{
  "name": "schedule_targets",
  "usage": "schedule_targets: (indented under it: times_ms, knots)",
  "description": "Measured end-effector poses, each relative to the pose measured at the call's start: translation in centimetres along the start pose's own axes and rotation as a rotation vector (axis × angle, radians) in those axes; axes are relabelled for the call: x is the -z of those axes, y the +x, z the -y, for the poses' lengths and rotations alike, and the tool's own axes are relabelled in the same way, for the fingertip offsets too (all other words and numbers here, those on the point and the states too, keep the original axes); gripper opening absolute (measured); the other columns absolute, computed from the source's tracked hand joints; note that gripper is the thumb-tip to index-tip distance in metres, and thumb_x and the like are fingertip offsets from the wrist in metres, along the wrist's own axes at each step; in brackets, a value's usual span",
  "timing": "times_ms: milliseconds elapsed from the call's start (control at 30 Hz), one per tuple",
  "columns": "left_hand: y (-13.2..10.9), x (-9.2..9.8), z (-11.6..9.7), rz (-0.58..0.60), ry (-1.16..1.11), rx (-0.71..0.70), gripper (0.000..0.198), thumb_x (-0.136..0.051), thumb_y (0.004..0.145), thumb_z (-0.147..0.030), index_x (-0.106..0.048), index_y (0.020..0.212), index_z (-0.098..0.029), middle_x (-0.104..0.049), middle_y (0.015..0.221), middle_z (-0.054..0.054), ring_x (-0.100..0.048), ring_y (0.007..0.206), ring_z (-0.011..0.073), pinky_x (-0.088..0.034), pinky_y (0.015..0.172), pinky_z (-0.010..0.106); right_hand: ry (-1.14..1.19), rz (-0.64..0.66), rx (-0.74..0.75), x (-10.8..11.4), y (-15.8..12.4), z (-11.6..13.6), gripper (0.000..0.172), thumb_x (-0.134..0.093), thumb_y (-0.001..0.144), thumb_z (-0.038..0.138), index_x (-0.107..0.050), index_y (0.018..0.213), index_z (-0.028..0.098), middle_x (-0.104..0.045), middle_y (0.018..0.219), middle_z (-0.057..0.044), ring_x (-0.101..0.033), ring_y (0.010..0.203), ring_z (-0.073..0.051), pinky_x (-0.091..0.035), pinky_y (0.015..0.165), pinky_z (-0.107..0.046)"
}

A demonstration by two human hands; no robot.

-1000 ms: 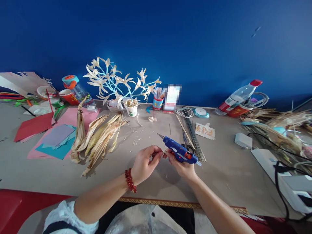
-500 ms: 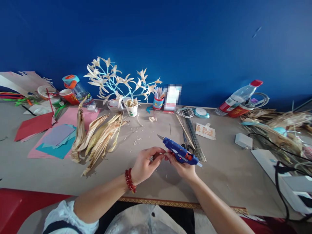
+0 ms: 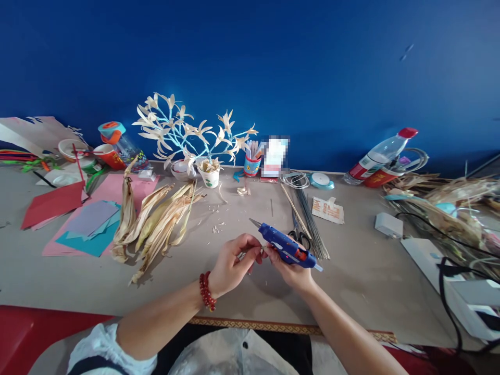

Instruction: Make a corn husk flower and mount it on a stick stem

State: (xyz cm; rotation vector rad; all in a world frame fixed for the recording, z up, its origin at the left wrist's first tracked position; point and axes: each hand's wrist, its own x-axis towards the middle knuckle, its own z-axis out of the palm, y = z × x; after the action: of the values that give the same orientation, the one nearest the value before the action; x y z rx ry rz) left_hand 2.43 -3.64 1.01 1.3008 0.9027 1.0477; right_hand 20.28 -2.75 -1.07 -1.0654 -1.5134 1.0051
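Observation:
A blue hot glue gun (image 3: 287,245) lies in my right hand (image 3: 295,273), its metal nozzle pointing up and left and a clear glue stick poking out of its back end. My left hand (image 3: 234,265), with a red bead bracelet (image 3: 207,291) at the wrist, is closed in a pinch right beside the right fingertips. Something small and pale sits between the fingertips, too tiny to name. Behind the glue gun, black-handled scissors (image 3: 300,238) rest against a bundle of dark wires (image 3: 312,224).
Dried corn husks (image 3: 164,224) and coloured paper (image 3: 89,219) lie to the left. Behind stands a potted plant of husk flowers (image 3: 211,174). A tilted bottle (image 3: 377,159), a white box (image 3: 389,226) and a power strip with cords (image 3: 437,286) are on the right.
The fingertips of both hands have parted very slightly, and a pale speck shows between them. The glue gun stays in my right hand, almost unmoved.

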Motion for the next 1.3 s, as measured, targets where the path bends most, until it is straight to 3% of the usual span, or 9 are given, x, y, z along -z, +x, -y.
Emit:
schedule_targets:
  times_ms: [367,533,767,967,1300]
  knots:
    - [0.3,0.1,0.4,0.058,-0.168,0.075,0.029,-0.060,0.091,-0.044,-0.057,0.086,-0.016,-0.060,0.064,-0.001,-0.045,0.047,0.0070,-0.036,0.046,0.019,0.052,0.016,-0.026,0.2,0.1,0.2,0.018,-0.069,0.086,0.038,-0.067,0.083,0.020,-0.069,0.070,-0.004,-0.062,0.056,-0.017,-0.052,0.051,-0.028]
    - [0.3,0.1,0.4,-0.025,0.001,0.025,0.025,-0.060,0.092,-0.039,-0.059,0.082,-0.016,-0.050,0.063,-0.003,-0.041,0.055,0.0083,-0.032,0.051,0.020,0.064,0.021,0.016,0.0,0.2,0.3,0.013,-0.070,0.085,0.033,-0.067,0.082,0.020,-0.068,0.071,-0.004,-0.064,0.059,-0.017,-0.054,0.055,-0.028]
    - [-0.2,0.1,0.3,-0.055,0.155,-0.105,0.020,-0.054,0.095,-0.031,-0.057,0.081,-0.017,-0.056,0.066,-0.001,-0.051,0.060,0.0106,-0.040,0.057,0.021,0.187,-0.024,-0.110,-0.5,0.0,-0.3,0.021,-0.080,0.076,0.036,-0.069,0.085,0.021,-0.060,0.058,0.002,-0.054,0.047,-0.013,-0.052,0.049,-0.027]
    - [-0.5,0.2,-0.3,-0.096,0.347,-0.228,0.012,-0.053,0.093,-0.021,-0.059,0.083,-0.018,-0.061,0.070,0.000,-0.056,0.063,0.0116,-0.043,0.061,0.021,0.230,-0.049,-0.161,-0.6,-0.1,-0.9,0.027,-0.082,0.073,0.039,-0.070,0.088,0.020,-0.065,0.063,0.000,-0.054,0.046,-0.011,-0.050,0.046,-0.026]
    - [-0.2,0.2,-0.4,-0.062,0.283,-0.179,0.015,-0.053,0.094,-0.025,-0.059,0.082,-0.017,-0.059,0.067,0.000,-0.055,0.059,0.0115,-0.043,0.058,0.021,0.232,0.031,-0.080,-0.3,0.3,-0.3,0.017,-0.076,0.081,0.033,-0.066,0.081,0.019,-0.064,0.063,-0.001,-0.053,0.048,-0.010,-0.045,0.046,-0.023]
